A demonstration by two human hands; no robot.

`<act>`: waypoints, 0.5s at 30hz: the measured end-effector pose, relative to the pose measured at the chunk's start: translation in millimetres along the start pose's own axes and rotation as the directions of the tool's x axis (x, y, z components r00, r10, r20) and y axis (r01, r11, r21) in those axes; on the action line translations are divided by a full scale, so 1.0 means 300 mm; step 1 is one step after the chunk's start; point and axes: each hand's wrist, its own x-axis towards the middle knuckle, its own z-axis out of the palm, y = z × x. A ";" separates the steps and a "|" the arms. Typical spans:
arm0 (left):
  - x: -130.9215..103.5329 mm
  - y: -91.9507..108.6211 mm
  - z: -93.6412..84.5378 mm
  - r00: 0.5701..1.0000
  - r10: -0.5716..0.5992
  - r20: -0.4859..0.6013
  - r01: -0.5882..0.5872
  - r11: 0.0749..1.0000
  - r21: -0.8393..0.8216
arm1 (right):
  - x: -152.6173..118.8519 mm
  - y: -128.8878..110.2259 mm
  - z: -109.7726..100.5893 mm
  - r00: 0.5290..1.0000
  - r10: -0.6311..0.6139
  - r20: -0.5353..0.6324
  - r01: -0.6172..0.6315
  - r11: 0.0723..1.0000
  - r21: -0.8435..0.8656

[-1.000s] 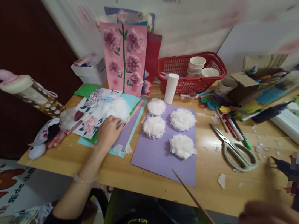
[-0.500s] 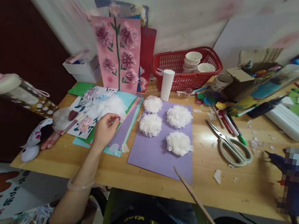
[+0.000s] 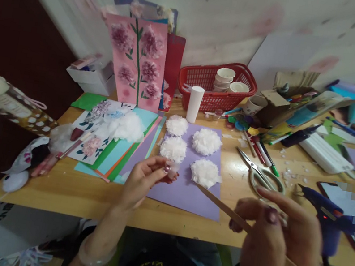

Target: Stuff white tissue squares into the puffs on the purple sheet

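My left hand (image 3: 145, 180) pinches a small translucent white piece (image 3: 173, 168) over the left part of the purple sheet (image 3: 183, 200). In my right hand (image 3: 275, 240), at the lower right, is a thin wooden stick (image 3: 219, 206), its tip pointing left near the lower right pompom. Several fluffy white paper pompoms (image 3: 206, 141) lie on the purple sheet. A pile of white tissue pieces (image 3: 127, 127) rests on coloured papers to the left.
Scissors (image 3: 261, 172) and a blue glue gun (image 3: 324, 212) lie on the right. Behind the sheet stand a white cylinder (image 3: 195, 105) and a red basket (image 3: 210, 100). A pink flower picture (image 3: 135, 62) leans at the back left; a bottle (image 3: 15, 106) is far left.
My left hand has moved right, from the tissue pile to the purple sheet. My right hand has come up into fuller view with the stick, whose tip has shifted left. The view has shifted slightly.
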 end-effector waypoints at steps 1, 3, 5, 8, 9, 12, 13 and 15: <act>-0.011 -0.014 0.012 0.999 -0.015 0.038 0.015 1.000 0.007 | 0.005 0.020 0.012 1.000 0.026 -0.009 -0.026 0.999 0.023; -0.026 -0.039 0.030 0.994 -0.040 0.105 0.036 0.999 0.038 | 0.007 0.060 0.019 0.997 0.073 -0.007 -0.072 0.995 0.071; -0.031 -0.062 0.040 0.987 -0.060 0.152 0.050 0.996 0.070 | 0.004 0.092 0.010 0.994 0.110 0.011 -0.110 0.988 0.112; -0.027 -0.088 0.044 0.981 -0.090 0.172 0.077 0.994 0.077 | -0.002 0.118 -0.013 0.990 0.131 0.043 -0.136 0.982 0.131; -0.025 -0.094 0.045 0.980 -0.100 0.173 0.087 0.993 0.081 | -0.003 0.121 -0.018 0.989 0.140 0.055 -0.146 0.981 0.128; -0.022 -0.100 0.051 0.973 -0.129 0.189 0.109 0.988 0.113 | -0.005 0.123 -0.022 0.983 0.171 0.070 -0.179 0.976 0.125; -0.023 -0.099 0.054 0.970 -0.138 0.199 0.116 0.986 0.120 | -0.005 0.123 -0.021 0.981 0.180 0.075 -0.189 0.974 0.129; -0.027 -0.095 0.060 0.963 -0.152 0.223 0.131 0.986 0.105 | -0.004 0.124 -0.018 0.979 0.186 0.087 -0.197 0.971 0.135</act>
